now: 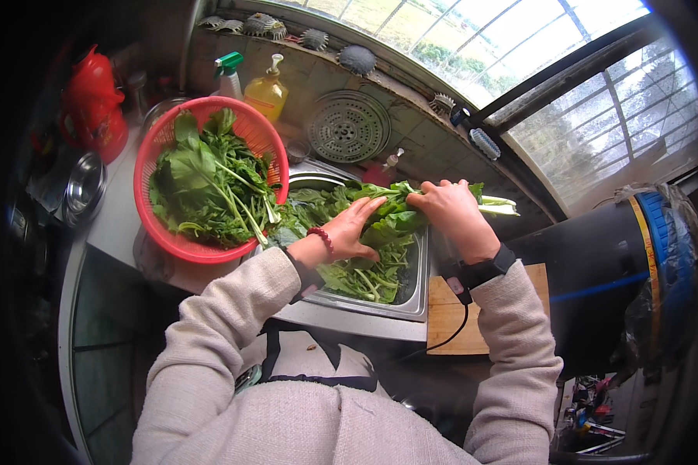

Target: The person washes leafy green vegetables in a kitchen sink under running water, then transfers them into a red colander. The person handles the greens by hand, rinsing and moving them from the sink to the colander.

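Note:
Over the metal sink, my right hand has its fingers curled round a bunch of leafy greens, whose pale stalk ends stick out to the right. My left hand, with a red beaded bracelet on its wrist, lies against the leaves with fingers stretched and thumb apart. More loose greens fill the basin beneath both hands, partly hidden by them. To the left, a red plastic colander holds a heap of leafy greens, some stalks hanging toward its right rim.
A wooden cutting board lies right of the sink, beside a large black cylinder. Behind stand a green-topped spray bottle, a yellow pump bottle and a round perforated metal plate. A red jug and metal bowls are far left.

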`<state>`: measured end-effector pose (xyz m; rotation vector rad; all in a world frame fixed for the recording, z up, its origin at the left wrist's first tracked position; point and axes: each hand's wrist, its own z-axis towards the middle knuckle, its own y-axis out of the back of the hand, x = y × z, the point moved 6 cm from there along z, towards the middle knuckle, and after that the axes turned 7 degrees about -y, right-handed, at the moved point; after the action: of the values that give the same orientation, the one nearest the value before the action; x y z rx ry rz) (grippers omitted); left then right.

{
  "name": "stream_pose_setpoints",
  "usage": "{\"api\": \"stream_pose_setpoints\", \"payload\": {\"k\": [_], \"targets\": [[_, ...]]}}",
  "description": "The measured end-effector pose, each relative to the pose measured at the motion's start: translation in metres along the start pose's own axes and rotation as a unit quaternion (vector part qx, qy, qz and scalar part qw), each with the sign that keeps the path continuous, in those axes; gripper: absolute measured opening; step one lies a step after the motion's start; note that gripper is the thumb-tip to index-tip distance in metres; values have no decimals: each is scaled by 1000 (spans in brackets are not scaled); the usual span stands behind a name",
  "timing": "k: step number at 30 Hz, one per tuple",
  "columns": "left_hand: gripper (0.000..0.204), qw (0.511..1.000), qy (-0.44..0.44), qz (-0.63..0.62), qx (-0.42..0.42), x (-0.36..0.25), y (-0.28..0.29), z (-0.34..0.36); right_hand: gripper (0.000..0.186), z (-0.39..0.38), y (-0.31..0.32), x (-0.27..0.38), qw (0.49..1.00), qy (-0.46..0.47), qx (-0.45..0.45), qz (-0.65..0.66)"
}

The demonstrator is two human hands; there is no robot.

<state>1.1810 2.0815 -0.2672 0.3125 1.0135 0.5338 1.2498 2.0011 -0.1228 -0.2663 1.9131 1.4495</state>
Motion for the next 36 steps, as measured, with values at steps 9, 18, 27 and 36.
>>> {"api": "stream_pose_setpoints", "payload": {"k": [9,18,27,36], "targets": [[76,991,68,44,-110,-6,37,-47,16,11,0,0,997,-58,49,-17],[61,885,295,-352,80,3,-24,-63,15,18,-1,-1,996,-54,23,-65],[137,543,363,-757,-7,-4,-141,-14,17,24,10,1,997,-72,-3,10],[121,401,290,-852,-169,24,-209,36,20,18,-2,15,985,-105,48,130]]}}
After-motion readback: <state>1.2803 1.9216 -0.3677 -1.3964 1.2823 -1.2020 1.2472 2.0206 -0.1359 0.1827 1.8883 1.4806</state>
